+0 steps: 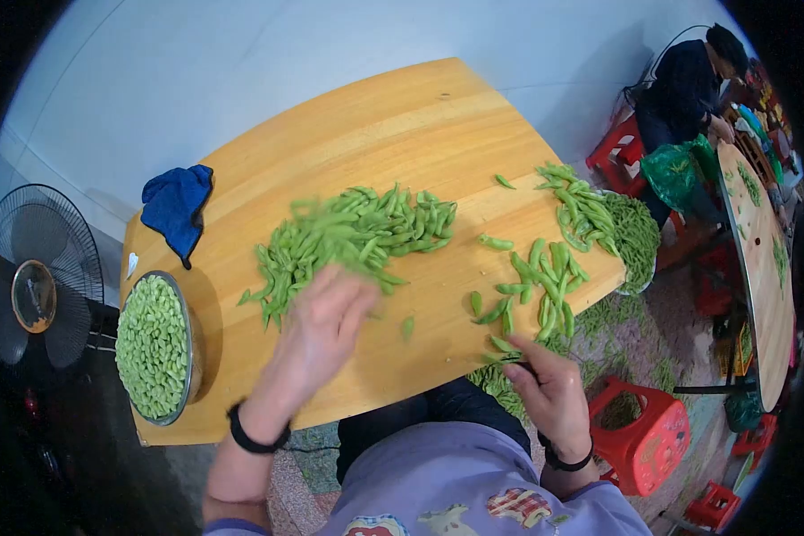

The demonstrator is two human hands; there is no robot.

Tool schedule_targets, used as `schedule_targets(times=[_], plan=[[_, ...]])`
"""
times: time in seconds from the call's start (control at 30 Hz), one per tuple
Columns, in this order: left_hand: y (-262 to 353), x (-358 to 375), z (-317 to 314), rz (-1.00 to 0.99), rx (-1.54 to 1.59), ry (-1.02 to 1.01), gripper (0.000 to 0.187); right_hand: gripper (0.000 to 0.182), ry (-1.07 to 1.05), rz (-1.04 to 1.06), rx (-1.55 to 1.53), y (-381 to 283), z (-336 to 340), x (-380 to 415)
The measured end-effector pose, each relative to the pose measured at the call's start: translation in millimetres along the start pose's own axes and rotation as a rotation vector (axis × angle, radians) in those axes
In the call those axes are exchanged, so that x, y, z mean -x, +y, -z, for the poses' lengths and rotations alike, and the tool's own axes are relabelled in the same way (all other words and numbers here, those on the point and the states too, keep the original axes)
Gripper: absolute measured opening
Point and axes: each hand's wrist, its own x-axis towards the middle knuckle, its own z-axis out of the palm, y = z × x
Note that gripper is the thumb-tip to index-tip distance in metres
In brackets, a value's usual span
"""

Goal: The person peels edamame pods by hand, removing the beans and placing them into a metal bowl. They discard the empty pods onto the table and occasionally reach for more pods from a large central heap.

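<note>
My left hand [326,322] is smeared by motion at the near edge of a large pile of green soybean pods [375,219], its fingers blurred and loose pods beside them. A wristband circles each wrist. At the front edge of the wooden table [357,116], my right hand [549,389] is closed, thumb and forefinger together around a thin dark tool [515,361] that mostly hides in the grip. Just past its fingertips lie a few pods [500,343]. More plump pods [554,281] are spread beyond that hand, and another heap [576,210] sits at the right corner.
A metal bowl of light green shelled beans [152,344] stands at the left edge, near a blue cloth [177,204] and a fan [36,272]. At right are a container of green trimmings [632,237], a red stool [639,433], and a person [683,89] at another table [764,295].
</note>
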Motion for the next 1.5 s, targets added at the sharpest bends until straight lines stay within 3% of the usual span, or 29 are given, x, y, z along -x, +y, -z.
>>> schedule_targets(times=[0.07, 0.1, 0.17, 0.27, 0.33, 0.4, 0.47, 0.5, 0.57, 0.6, 0.67, 0.7, 0.8, 0.9, 0.97, 1.13, 1.2, 1.33, 1.4, 1.43, 1.5], plan=[[-14.0, -20.9, 5.5, -0.207, -0.353, -0.074, 0.006, 0.025, -0.004, -0.037, -0.046, 4.0, 2.8, 0.1], [-19.9, -28.1, 2.8, -0.208, -0.352, -0.072, 0.006, 0.024, 0.013, -0.035, -0.145, 8.4, 1.7, 1.0], [-31.9, -36.7, -4.6, -0.316, -0.701, -0.188, 0.005, 0.023, 0.03, -0.03, -0.244, 11.4, 4.3, 4.5], [-38.1, -39.4, -17.5, -0.391, -0.806, -0.231, 0.007, 0.018, -0.119, -0.089, -0.229, 10.3, 9.3, 6.4], [-32.9, -40.2, -18.6, -0.39, -0.828, -0.252, 0.007, 0.013, -0.235, -0.265, -0.449, 8.6, 5.5, 6.1], [-31.8, -40.5, -18.8, -0.382, -0.846, -0.272, 0.007, 0.012, -0.249, -0.203, -0.525, 13.8, -2.3, -1.1], [-34.2, -45.5, -15.1, -0.359, -0.724, -0.22, 0.004, 0.011, -0.178, 0.375, -0.266, 18.1, -9.5, -16.0], [-29.4, -46.7, -12.5, -0.364, -0.721, -0.218, 0.004, 0.011, -0.175, 0.374, -0.262, 13.9, -7.2, -19.7], [-16.3, -46.1, -6.2, 0.168, 0.187, -0.173, 0.003, 0.01, -0.288, 0.161, -0.255, 2.3, -0.9, -23.8], [-10.3, -43.7, -5.1, 0.166, 0.193, -0.175, 0.003, 0.01, -0.286, 0.158, -0.25, -2.7, -0.3, -28.1], [0.2, -35.5, -6.4, 0.569, 1.144, -0.205, 0.007, 0.012, -0.302, 0.087, -0.387, -12.4, -1.4, -37.7], [3.5, -31.1, -9.9, 0.566, 1.152, -0.209, 0.007, 0.014, -0.328, 0.05, -0.541, -9.8, -7.0, -41.9], [12.3, -19.5, -22.8, 0.546, 1.296, -0.271, 0.007, 0.016, -0.261, 0.13, -0.497, -15.3, -18.9, -54.9], [14.2, -14.4, -32.3, 0.563, 1.283, -0.222, 0.007, 0.015, -0.238, 0.076, -0.472, -7.5, -23.5, -59.0], [9.4, -14.9, -38.5, 0.483, 0.869, 0.06, 0.009, 0.013, -0.176, 0.11, -0.382, -1.8, -25.6, -65.9], [0.1, -10.1, -31.8, 0.421, 0.468, -0.085, 0.014, 0.01, -0.197, -0.044, -0.6, 14.5, -15.2, -65.7], [-8.7, -12.8, -24.8, 0.223, 0.29, -0.061, 0.012, 0.01, -0.189, 0.152, -0.487, 14.9, -10.3, -65.5], [-5.1, -14.2, -14.8, 0.02, -0.026, -0.008, 0.011, 0.009, -0.181, -0.066, -0.594, 15.0, -3.0, -46.7], [-13.2, -9.1, -33.7, -0.097, -0.16, -0.02, 0.014, 0.009, -0.172, -0.051, -0.532, 21.6, -8.1, -39.6], [-13.1, -7.5, -43.6, -0.098, -0.162, -0.021, 0.014, 0.009, -0.16, -0.039, -0.473, 23.6, -11.0, -36.5], [-11.3, -5.1, -63.7, 0.086, -0.368, -0.201, 0.017, 0.01, -0.198, -0.011, -0.399, 18.0, -13.0, -29.9]])
